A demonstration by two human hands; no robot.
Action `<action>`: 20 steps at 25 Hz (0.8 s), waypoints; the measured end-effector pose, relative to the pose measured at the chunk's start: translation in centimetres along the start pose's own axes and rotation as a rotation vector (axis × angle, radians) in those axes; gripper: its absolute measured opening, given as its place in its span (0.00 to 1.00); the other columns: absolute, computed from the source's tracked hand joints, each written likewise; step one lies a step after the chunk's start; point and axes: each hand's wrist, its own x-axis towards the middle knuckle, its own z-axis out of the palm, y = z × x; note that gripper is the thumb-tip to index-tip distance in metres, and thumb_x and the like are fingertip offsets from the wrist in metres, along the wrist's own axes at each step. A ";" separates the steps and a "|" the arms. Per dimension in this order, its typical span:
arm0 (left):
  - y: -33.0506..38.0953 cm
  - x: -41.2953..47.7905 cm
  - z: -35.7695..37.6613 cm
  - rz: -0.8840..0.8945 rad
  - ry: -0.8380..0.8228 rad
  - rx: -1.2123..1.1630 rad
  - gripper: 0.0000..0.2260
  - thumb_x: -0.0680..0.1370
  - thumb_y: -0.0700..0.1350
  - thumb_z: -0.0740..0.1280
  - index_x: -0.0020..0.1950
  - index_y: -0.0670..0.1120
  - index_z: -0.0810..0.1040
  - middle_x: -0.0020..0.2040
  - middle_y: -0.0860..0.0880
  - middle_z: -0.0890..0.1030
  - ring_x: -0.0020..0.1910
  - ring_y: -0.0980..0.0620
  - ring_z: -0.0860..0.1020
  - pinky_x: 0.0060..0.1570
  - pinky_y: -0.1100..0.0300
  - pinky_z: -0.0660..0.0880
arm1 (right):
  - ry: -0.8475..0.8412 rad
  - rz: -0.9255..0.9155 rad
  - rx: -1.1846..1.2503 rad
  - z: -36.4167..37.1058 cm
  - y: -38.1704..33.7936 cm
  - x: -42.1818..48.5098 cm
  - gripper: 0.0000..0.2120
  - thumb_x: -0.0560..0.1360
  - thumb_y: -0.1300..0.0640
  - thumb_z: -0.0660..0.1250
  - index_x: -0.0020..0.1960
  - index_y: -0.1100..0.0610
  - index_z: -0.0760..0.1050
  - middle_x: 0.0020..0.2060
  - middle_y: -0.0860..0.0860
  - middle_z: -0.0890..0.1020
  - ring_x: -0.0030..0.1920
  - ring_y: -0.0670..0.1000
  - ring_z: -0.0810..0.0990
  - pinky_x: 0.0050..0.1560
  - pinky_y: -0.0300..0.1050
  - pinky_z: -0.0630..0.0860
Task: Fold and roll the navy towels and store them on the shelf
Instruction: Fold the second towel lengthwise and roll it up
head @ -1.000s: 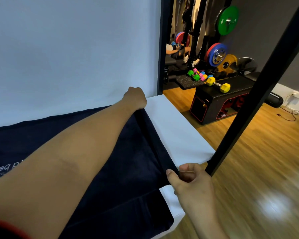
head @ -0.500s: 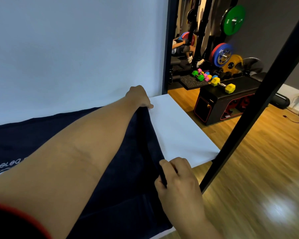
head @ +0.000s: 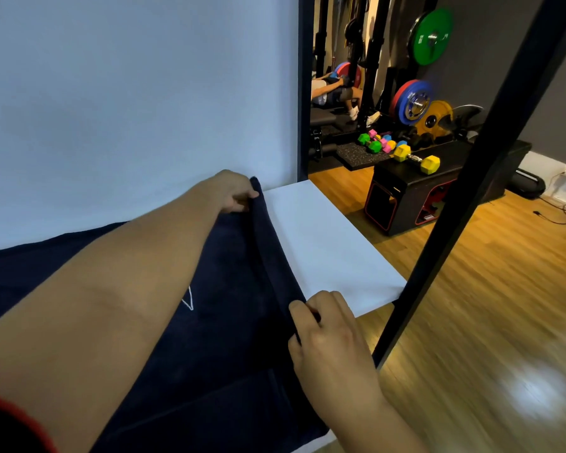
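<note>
Navy towel point(head: 236, 289) edge was pinched by my left hand point(head: 234, 192) and right hand point(head: 327, 328); uneven pulls between them could have skewed the roll.

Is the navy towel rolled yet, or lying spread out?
Mostly spread: the navy towel lies flat on the white surface; only its right edge is turned up, pinched by the left hand and right hand.

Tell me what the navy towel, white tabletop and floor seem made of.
The navy towel: soft matte cloth, probably terry; it bunches into a ridge at its edge. The white tabletop: smooth matte board, perhaps laminate; flat, sharp-edged. The floor: glossy wood or wood-look planks; grain lines and glare.
</note>
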 end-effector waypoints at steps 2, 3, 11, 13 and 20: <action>-1.6 1.0 -0.7 -0.031 0.026 -0.180 0.06 0.79 0.32 0.66 0.56 0.36 0.76 0.60 0.40 0.79 0.56 0.46 0.79 0.51 0.58 0.77 | -0.029 -0.018 0.001 -0.1 0.0 0.3 0.20 0.50 0.71 0.77 0.37 0.57 0.75 0.35 0.50 0.72 0.36 0.52 0.73 0.29 0.40 0.72; -2.1 1.1 -0.7 -0.033 0.052 -0.195 0.08 0.79 0.33 0.67 0.57 0.36 0.76 0.58 0.40 0.79 0.54 0.47 0.80 0.47 0.59 0.78 | -0.042 -0.026 0.004 -0.2 0.0 0.4 0.19 0.50 0.70 0.77 0.36 0.56 0.76 0.34 0.50 0.72 0.36 0.52 0.73 0.29 0.39 0.72; -4.1 0.0 1.5 0.306 0.410 0.391 0.14 0.78 0.40 0.63 0.33 0.46 0.64 0.33 0.49 0.69 0.39 0.44 0.70 0.30 0.59 0.61 | -0.095 -0.043 0.059 0.0 0.0 -0.3 0.20 0.58 0.67 0.79 0.49 0.58 0.83 0.55 0.54 0.80 0.59 0.54 0.78 0.48 0.43 0.82; -4.8 -0.3 2.2 0.359 0.434 0.264 0.01 0.78 0.39 0.63 0.49 0.44 0.72 0.44 0.47 0.75 0.44 0.46 0.74 0.36 0.60 0.67 | -0.112 -0.106 0.029 0.1 0.1 -0.6 0.23 0.58 0.67 0.80 0.52 0.59 0.83 0.57 0.55 0.82 0.61 0.54 0.80 0.57 0.49 0.79; -6.4 -1.1 1.7 0.422 0.511 0.243 0.12 0.78 0.36 0.61 0.59 0.48 0.68 0.44 0.49 0.73 0.43 0.46 0.76 0.43 0.52 0.75 | -0.015 -0.216 -0.012 1.5 0.1 -1.6 0.20 0.71 0.67 0.57 0.59 0.63 0.81 0.61 0.58 0.81 0.65 0.56 0.77 0.61 0.52 0.77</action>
